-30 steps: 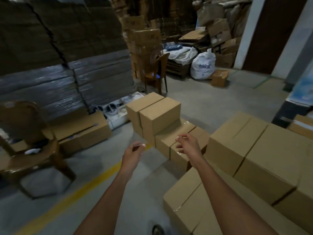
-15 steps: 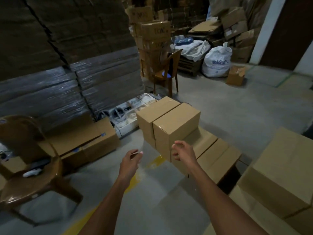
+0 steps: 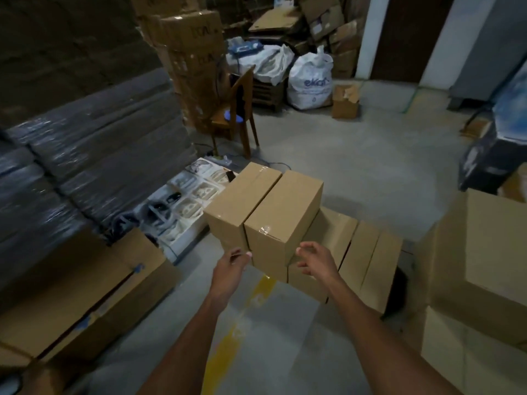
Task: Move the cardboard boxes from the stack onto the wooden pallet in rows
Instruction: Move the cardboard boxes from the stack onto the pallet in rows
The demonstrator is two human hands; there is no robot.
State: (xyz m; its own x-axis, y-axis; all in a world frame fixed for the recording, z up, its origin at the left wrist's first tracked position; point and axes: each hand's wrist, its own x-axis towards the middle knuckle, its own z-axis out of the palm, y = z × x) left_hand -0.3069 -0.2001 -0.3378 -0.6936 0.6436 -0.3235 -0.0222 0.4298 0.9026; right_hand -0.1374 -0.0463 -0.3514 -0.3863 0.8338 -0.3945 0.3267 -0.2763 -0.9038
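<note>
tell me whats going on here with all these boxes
A person is moving cardboard boxes by hand. The left hand and right hand are both empty and held out just in front of the left upper box and right upper box. These stand side by side on a lower row of boxes. It is hard to tell if the fingers touch the cardboard. A bigger stack of boxes stands to the right.
</note>
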